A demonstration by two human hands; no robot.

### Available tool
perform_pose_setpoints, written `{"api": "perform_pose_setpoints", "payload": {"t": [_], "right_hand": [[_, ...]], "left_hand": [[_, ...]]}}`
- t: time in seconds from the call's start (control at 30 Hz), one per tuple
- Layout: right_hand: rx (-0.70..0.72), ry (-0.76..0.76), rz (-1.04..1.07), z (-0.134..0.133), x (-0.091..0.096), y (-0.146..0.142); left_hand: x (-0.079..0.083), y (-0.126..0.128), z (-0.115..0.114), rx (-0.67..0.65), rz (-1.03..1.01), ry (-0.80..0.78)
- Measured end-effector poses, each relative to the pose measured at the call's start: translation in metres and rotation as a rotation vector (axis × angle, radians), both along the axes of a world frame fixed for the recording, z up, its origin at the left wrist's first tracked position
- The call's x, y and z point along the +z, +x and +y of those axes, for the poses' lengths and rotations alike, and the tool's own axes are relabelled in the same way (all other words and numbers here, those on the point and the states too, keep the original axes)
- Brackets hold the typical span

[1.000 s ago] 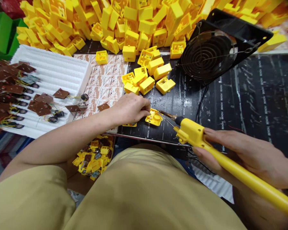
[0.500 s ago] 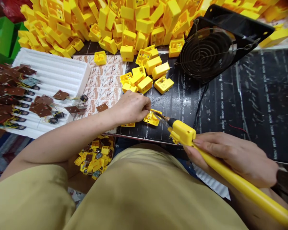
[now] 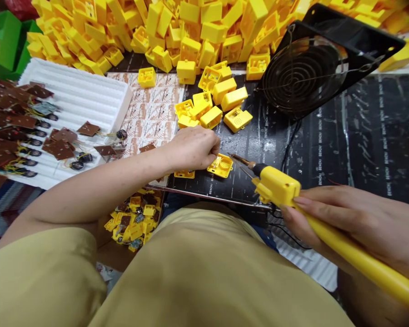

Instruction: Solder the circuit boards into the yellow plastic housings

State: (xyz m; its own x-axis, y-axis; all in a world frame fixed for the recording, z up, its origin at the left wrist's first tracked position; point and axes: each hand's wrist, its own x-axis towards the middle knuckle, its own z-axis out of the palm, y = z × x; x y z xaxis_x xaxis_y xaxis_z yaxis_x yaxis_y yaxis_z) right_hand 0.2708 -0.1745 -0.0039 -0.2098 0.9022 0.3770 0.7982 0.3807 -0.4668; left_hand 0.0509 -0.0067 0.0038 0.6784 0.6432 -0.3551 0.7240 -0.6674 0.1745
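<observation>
My right hand grips a yellow soldering iron with a black collar. Its metal tip and a thin metal tube beside it point left, just right of an open yellow plastic case half on the bench. My left hand is closed at the left edge of that case half, thumb and fingers pinched together. What the pinch holds is hidden. Partly under my left wrist lies another yellow case part. Several yellow cases sit in a small group just beyond my left hand.
A large heap of yellow cases spans the back. To the right stands a black fan. On the left, a white foam tray bears brown circuit boards with wired round parts. Below the bench edge, a box holds yellow assemblies.
The soldering iron has drawn back to the right, its tip leaving the case half. My left hand stays by the case. The whole view has shifted slightly.
</observation>
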Motion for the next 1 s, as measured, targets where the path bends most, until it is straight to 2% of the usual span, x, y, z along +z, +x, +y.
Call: {"api": "perform_pose_setpoints", "payload": {"t": [0.07, 0.17, 0.3, 0.37, 0.43, 0.53, 0.63, 0.73, 0.87, 1.0], "right_hand": [[0.044, 0.033, -0.025, -0.001, -0.001, 0.002], [0.031, 0.117, -0.045, 0.005, -0.001, 0.000], [0.157, 0.193, -0.032, 0.019, -0.001, -0.010], [0.168, 0.249, 0.014, 0.023, -0.004, -0.015], [0.163, 0.265, 0.041, 0.023, -0.007, -0.015], [0.149, 0.209, 0.009, 0.016, -0.009, -0.006], [0.053, 0.172, -0.089, 0.008, -0.009, 0.007], [0.086, 0.142, -0.092, 0.006, -0.008, 0.009], [0.058, 0.200, 0.014, 0.013, -0.007, -0.001], [-0.001, 0.283, -0.050, 0.013, -0.019, -0.001]], "left_hand": [[0.000, 0.000, 0.001, 0.001, 0.003, -0.001], [0.001, 0.002, 0.001, 0.006, 0.011, -0.009], [0.003, 0.004, 0.000, 0.007, 0.034, -0.011], [0.003, 0.005, -0.001, 0.011, 0.048, -0.003], [0.003, 0.005, -0.002, 0.010, 0.053, 0.002], [0.003, 0.003, -0.002, 0.001, 0.041, 0.000], [0.003, 0.002, -0.001, -0.003, 0.025, -0.005], [0.003, 0.003, -0.001, 0.007, 0.029, -0.008], [0.000, 0.004, -0.002, 0.000, 0.022, -0.013], [0.006, -0.006, 0.002, -0.040, 0.015, 0.005]]}}
